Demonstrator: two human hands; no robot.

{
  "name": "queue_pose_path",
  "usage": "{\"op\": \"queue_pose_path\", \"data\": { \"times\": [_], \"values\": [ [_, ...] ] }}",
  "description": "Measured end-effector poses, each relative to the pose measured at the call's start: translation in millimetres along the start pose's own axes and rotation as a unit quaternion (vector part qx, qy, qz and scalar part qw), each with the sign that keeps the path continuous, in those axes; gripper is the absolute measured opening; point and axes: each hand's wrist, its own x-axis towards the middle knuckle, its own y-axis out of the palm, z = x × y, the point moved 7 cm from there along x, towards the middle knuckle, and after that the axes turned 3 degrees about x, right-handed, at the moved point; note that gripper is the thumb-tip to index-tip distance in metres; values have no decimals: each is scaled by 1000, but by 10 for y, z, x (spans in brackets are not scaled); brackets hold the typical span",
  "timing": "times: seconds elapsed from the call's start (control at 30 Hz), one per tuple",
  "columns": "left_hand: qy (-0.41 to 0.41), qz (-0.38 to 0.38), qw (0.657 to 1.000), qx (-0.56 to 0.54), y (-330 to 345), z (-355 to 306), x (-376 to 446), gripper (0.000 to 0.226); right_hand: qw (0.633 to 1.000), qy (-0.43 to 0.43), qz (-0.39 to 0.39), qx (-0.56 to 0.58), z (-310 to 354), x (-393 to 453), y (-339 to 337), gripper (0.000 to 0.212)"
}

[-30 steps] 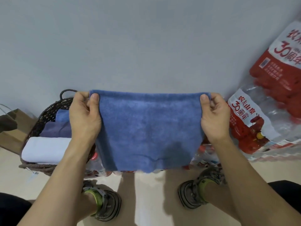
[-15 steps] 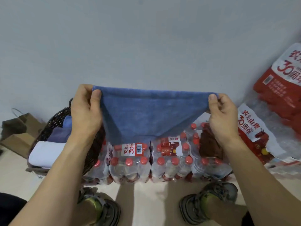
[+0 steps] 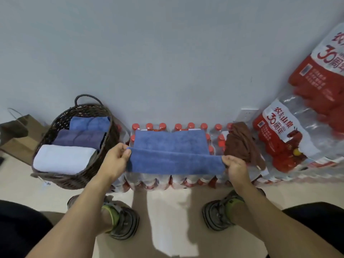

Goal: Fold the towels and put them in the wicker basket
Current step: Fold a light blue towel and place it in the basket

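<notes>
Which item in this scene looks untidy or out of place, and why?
The brown towel lies crumpled and unfolded on the bottled-water pack, while three towels sit neatly folded in the wicker basket.

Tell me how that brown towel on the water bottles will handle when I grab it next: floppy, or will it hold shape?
Probably floppy: the brown towel lies crumpled in loose folds, one end drooping over the water bottles. It likely weighs little, since it sits bunched on the caps without sagging between them. Expect it to drag open when lifted by one corner.
</notes>
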Motion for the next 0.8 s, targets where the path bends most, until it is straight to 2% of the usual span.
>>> {"op": "queue_pose_path", "data": {
  "times": [0.13,0.33,0.43,0.6,0.8],
  "values": [
    [-31,8,999,39,94,146,-53,20,998,37,5,-42,-154,-17,-12,29],
    [1,-42,994,101,43,-10,164,24,990,-52,1,-130,92,192,169,33],
    [-5,-65,994,89,84,-27,362,25,986,-51,-23,-159,132,415,250,30],
    [-70,-58,990,106,281,197,564,21,966,-14,-56,-253,26,764,373,27],
    [-90,-101,981,140,262,375,787,18,931,-43,-41,-361,68,1124,563,30]
  ]
}}
